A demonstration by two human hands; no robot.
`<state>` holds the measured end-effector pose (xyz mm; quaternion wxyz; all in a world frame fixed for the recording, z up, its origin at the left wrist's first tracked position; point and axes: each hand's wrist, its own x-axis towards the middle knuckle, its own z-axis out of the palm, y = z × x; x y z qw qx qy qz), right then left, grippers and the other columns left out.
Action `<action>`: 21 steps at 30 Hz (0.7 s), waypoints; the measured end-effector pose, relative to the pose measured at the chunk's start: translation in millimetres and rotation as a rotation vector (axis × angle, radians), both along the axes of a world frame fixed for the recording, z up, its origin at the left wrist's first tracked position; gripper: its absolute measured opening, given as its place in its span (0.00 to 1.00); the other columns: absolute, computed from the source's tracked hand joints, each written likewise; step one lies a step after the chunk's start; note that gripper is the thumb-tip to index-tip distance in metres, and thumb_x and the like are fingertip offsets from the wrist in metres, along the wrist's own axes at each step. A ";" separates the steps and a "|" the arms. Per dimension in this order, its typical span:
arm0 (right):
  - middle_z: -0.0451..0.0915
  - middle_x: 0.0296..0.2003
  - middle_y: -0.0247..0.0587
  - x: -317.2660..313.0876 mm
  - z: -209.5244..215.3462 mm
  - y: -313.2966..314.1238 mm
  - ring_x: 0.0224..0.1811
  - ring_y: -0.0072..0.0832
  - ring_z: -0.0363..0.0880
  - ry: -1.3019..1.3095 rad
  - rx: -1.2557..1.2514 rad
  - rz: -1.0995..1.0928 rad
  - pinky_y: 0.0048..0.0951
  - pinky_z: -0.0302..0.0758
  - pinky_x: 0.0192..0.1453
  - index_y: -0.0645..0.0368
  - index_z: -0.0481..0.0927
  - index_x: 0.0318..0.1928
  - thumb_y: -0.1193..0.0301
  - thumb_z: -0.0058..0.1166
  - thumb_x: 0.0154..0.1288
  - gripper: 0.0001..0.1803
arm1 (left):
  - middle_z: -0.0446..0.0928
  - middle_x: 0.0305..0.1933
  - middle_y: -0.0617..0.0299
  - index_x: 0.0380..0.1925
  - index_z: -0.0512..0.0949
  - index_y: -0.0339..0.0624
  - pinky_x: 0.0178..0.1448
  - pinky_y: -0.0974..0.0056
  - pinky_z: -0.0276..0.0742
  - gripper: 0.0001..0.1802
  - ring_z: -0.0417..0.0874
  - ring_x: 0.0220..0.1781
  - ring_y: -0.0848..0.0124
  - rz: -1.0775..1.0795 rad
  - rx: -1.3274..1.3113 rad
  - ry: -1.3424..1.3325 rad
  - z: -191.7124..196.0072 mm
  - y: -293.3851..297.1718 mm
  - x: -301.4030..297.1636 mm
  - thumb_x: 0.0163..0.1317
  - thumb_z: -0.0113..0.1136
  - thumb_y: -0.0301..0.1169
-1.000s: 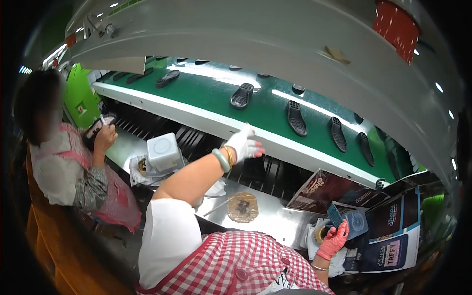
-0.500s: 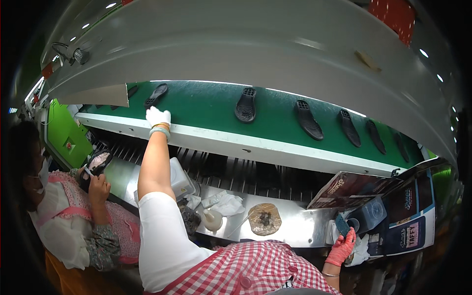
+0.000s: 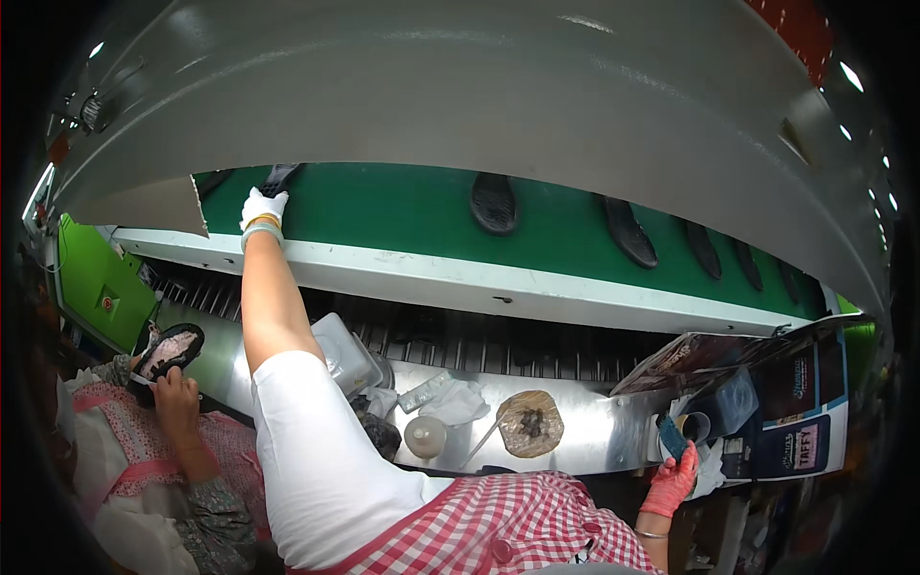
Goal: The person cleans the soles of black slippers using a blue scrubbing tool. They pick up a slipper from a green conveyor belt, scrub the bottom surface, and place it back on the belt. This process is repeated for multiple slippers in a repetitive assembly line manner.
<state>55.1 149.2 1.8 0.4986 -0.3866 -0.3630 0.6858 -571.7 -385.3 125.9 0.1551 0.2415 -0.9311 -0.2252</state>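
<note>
At the left of the green conveyor belt [image 3: 383, 206], my left hand [image 3: 263, 207] in a white glove has its fingers closed on the near end of a black shoe sole [image 3: 280, 178]. The grey hood cuts off the sole's far end. Low on the right, my right hand [image 3: 673, 476] in a pink glove grips a flat dark teal piece [image 3: 673, 438], whose exact kind I cannot make out. It stands upright from the fingers beside a small cup [image 3: 694, 425]. More black soles, such as one near the middle [image 3: 494, 204], lie spaced along the belt.
A grey hood [image 3: 460, 96] overhangs the belt. On the metal shelf [image 3: 594, 441] are a plastic container [image 3: 343, 356], a squeeze bottle [image 3: 425, 437], white cloth [image 3: 457, 402] and a dish wrapped in film [image 3: 530, 425]. At left, a co-worker's hand [image 3: 178, 402] holds a shoe [image 3: 169, 353].
My left hand has reached forward onto the sole and closed on its near end. The view has shifted, so the hood hides more of the soles. My right hand still grips the teal piece.
</note>
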 end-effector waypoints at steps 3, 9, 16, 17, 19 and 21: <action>0.76 0.36 0.28 6.3 0.5 -0.6 0.19 0.12 0.65 -0.010 -0.011 0.005 0.09 0.59 0.19 0.55 0.74 0.48 0.65 0.51 0.66 0.13 | 0.70 0.60 0.54 0.61 0.65 0.47 0.62 0.56 0.67 0.42 0.72 0.60 0.56 0.026 0.043 -0.010 7.2 14.3 10.2 0.46 0.64 0.53; 0.76 0.35 0.27 1.7 4.6 5.9 0.19 0.12 0.65 -0.014 -0.031 0.068 0.09 0.59 0.19 0.55 0.73 0.49 0.65 0.51 0.65 0.14 | 0.76 0.51 0.46 0.47 0.76 0.31 0.58 0.61 0.68 0.41 0.75 0.55 0.57 -0.119 0.322 0.170 7.0 24.9 25.6 0.41 0.65 0.55; 0.76 0.36 0.29 2.1 -6.7 44.2 0.19 0.12 0.66 0.075 -0.014 0.207 0.10 0.60 0.18 0.55 0.74 0.48 0.65 0.52 0.65 0.13 | 0.74 0.46 0.56 0.44 0.76 0.35 0.50 0.61 0.69 0.28 0.76 0.46 0.64 -0.473 1.000 0.427 12.7 94.8 127.4 0.52 0.60 0.48; 0.76 0.35 0.29 2.1 0.1 45.1 0.19 0.13 0.67 0.087 -0.037 0.210 0.09 0.60 0.17 0.56 0.74 0.47 0.65 0.52 0.65 0.13 | 0.73 0.46 0.57 0.45 0.73 0.36 0.47 0.61 0.71 0.24 0.77 0.45 0.64 -0.542 1.198 0.456 11.0 109.7 155.3 0.55 0.59 0.44; 0.76 0.35 0.30 13.7 -4.3 63.7 0.19 0.13 0.67 0.102 -0.077 0.188 0.09 0.60 0.16 0.55 0.75 0.47 0.65 0.52 0.64 0.12 | 0.72 0.47 0.57 0.49 0.69 0.37 0.45 0.60 0.74 0.21 0.77 0.45 0.62 -0.704 1.483 0.446 15.3 146.5 227.6 0.58 0.56 0.37; 0.77 0.35 0.30 29.2 -6.0 80.8 0.18 0.13 0.68 0.102 -0.093 0.165 0.09 0.59 0.15 0.55 0.75 0.46 0.65 0.53 0.64 0.12 | 0.71 0.49 0.54 0.51 0.65 0.36 0.48 0.58 0.77 0.23 0.78 0.47 0.58 -0.901 1.584 0.350 18.8 183.0 307.9 0.58 0.56 0.33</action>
